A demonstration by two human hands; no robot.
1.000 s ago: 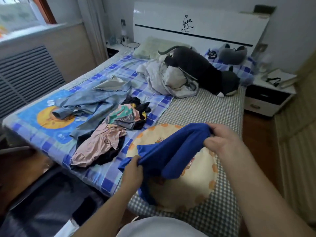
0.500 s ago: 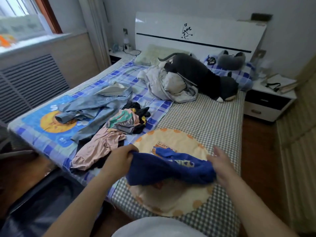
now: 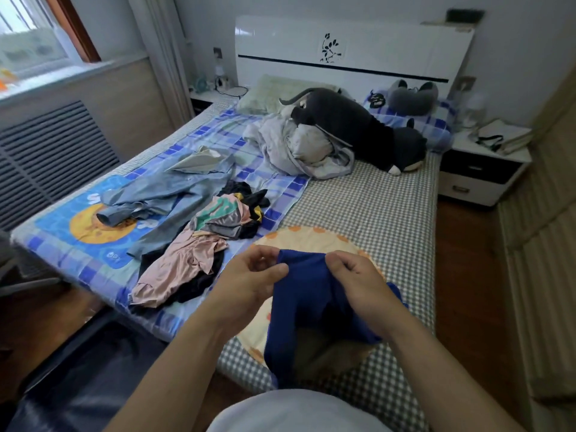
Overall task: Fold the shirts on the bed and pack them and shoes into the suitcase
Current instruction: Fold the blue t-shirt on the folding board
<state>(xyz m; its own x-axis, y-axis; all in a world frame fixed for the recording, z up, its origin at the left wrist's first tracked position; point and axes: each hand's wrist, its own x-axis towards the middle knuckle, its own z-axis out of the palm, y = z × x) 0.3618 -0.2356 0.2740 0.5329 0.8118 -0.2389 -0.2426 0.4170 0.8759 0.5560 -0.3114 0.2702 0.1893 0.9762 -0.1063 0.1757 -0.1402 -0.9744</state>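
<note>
Suitcase (image 3: 71,378): dark, on the floor at your lower left beside the bed's foot; only a blurred dark surface shows, and its contents cannot be told.

Bed (image 3: 374,207): carries everything else. The left half is covered by a blue checked sheet with a yellow moon print, the right half by grey-and-white gingham, with a round cream cushion (image 3: 311,241) near the foot.

Blue shirt (image 3: 299,310): deep royal blue, soft knit, unfolded. It hangs bunched from your two hands above the cushion and the foot edge of the bed, its lower part drooping toward you in loose folds.

Left hand (image 3: 249,279): fingers closed, pinching the shirt's upper edge at its left side.

Right hand (image 3: 358,282): fingers curled shut on the same upper edge, just beside the left; the two grips are near each other with a short span of cloth between.

Denim shirt (image 3: 168,194): pale blue, spread loosely on the checked sheet, collar area turned open to a light lining.

Mixed garment heap (image 3: 227,213): pink, green, grey and black pieces, crumpled, just right of the denim.

Pink garment (image 3: 177,269): rumpled, lying over dark cloth near the bed's foot edge.

Grey plush toy (image 3: 358,129): long, lying across a bundled pale quilt (image 3: 299,148) toward the headboard.
</note>
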